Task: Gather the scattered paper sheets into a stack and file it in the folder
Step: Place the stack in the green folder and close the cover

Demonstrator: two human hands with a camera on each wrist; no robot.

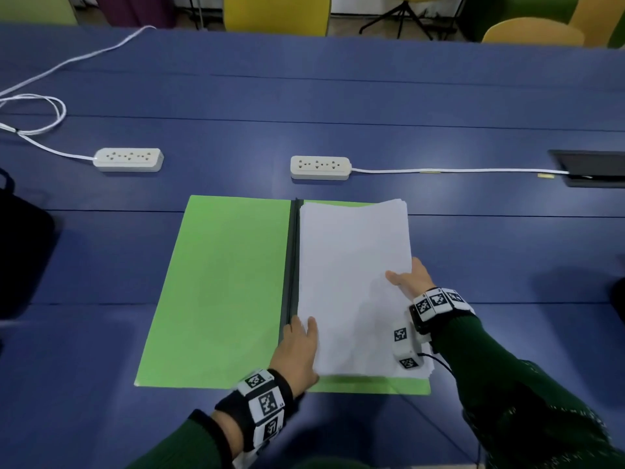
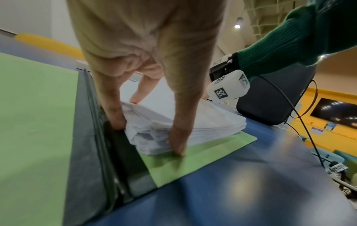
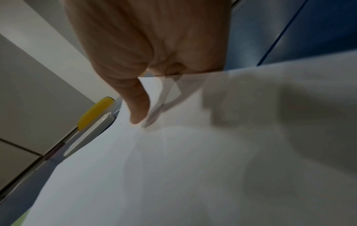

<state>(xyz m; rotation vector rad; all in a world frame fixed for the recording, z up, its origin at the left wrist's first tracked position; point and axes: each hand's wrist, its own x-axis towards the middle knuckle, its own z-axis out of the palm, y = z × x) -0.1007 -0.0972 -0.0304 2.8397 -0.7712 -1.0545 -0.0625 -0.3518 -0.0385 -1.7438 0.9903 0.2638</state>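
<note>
An open green folder (image 1: 223, 282) with a dark spine (image 1: 292, 258) lies on the blue table. A thick white paper stack (image 1: 351, 282) rests on its right half. My left hand (image 1: 304, 324) is at the stack's near-left corner. In the left wrist view the stack (image 2: 212, 116) is touched by straight fingers (image 2: 115, 120): one against the spine-side edge, the thumb against the near edge, one on top. My right hand (image 1: 402, 279) holds the stack's right edge, thumb (image 3: 138, 113) on the top sheet (image 3: 173, 168), other fingers hidden beneath.
Two white power strips (image 1: 128, 159) (image 1: 320, 167) with cables lie beyond the folder. A black cable box (image 1: 588, 167) sits at the right, a black bag (image 1: 20, 252) at the left edge. Yellow chairs (image 1: 277, 11) stand past the table's far edge.
</note>
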